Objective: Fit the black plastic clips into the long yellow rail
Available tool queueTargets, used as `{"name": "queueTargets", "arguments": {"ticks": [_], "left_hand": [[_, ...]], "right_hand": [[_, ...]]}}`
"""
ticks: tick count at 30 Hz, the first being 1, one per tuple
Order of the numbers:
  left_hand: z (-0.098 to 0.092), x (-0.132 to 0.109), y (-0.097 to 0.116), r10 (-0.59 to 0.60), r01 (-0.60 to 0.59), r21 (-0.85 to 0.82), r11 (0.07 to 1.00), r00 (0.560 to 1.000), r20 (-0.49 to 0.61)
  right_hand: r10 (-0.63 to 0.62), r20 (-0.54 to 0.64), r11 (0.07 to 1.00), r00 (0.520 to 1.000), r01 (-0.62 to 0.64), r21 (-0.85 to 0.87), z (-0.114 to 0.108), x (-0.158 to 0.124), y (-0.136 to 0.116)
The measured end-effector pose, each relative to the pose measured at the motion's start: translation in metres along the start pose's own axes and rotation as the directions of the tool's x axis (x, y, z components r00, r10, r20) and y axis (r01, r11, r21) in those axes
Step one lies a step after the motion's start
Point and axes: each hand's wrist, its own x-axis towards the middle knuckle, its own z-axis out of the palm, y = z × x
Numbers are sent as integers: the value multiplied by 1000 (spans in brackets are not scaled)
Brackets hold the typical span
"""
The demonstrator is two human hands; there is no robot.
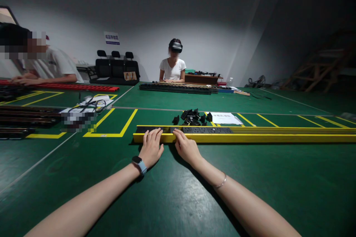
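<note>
A long yellow rail (264,137) lies across the green surface in front of me, with black socket modules (207,130) set into its left part. My left hand (151,147) rests on the rail's left end, fingers stretched forward and lying flat, a watch on the wrist. My right hand (185,148) sits just beside it, fingers curled down onto a black module in the rail. A small heap of loose black parts (192,117) lies just behind the rail.
A white paper sheet (224,118) lies behind the rail. A person sits across at another long black rail (178,88). Another person leans at the far left by a red rail (80,87). Dark rails (27,116) and cables (91,104) lie left.
</note>
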Motion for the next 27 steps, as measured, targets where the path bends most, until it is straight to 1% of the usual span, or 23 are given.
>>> {"name": "queueTargets", "arguments": {"ticks": [3, 5, 8, 11, 14, 23, 25, 27], "left_hand": [[0, 0, 0, -3, 3, 6, 1000, 1000, 7], [0, 0, 1, -3, 3, 7, 1000, 1000, 5], [1, 0, 1, -2, 1, 13, 1000, 1000, 8], [1, 0, 1, 0, 0, 16, 1000, 1000, 13], [1, 0, 0, 4, -5, 8, 1000, 1000, 4], [0, 0, 0, -1, 1, -11, 1000, 1000, -4], [1, 0, 0, 0, 0, -16, 1000, 1000, -10], [1, 0, 0, -3, 3, -17, 1000, 1000, -17]], "right_hand": [[-4, -27, 1000, 1000, 5, 17, 2, -1, 2], [-42, -22, 999, 999, 43, 32, 4, -2, 3], [-127, 23, 991, 992, 126, 46, 4, -2, 3], [-162, 65, 986, 985, 159, 57, 2, -2, 2], [-142, 73, 989, 987, 138, 57, 0, -1, 0], [-45, 5, 999, 999, 45, 27, 3, 0, -1], [-42, -10, 998, 999, 42, 36, 3, -1, 1], [-66, -14, 996, 998, 67, 54, 3, -1, 2]]}}
